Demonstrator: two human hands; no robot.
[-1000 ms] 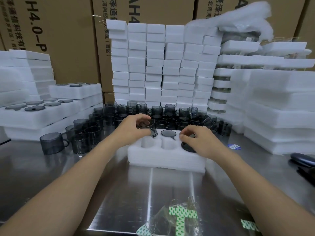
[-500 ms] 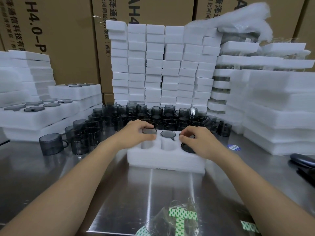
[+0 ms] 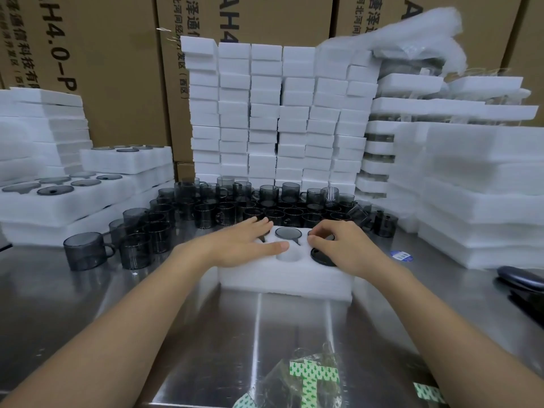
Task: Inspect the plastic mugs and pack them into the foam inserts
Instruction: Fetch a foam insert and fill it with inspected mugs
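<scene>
Left hand (image 3: 241,245) now flat on insert (image 3: 282,279)

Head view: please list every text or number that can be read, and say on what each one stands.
"H4.0-P", sideways on the left cardboard box, start cut off.
"泽通信科技有", sideways on the same box.
"唐泽通", "H4" and "(西区)", sideways on the middle cardboard box.
"唐泽", sideways on the right cardboard box.
The blue sticker on the steel table: too small to read.
</scene>
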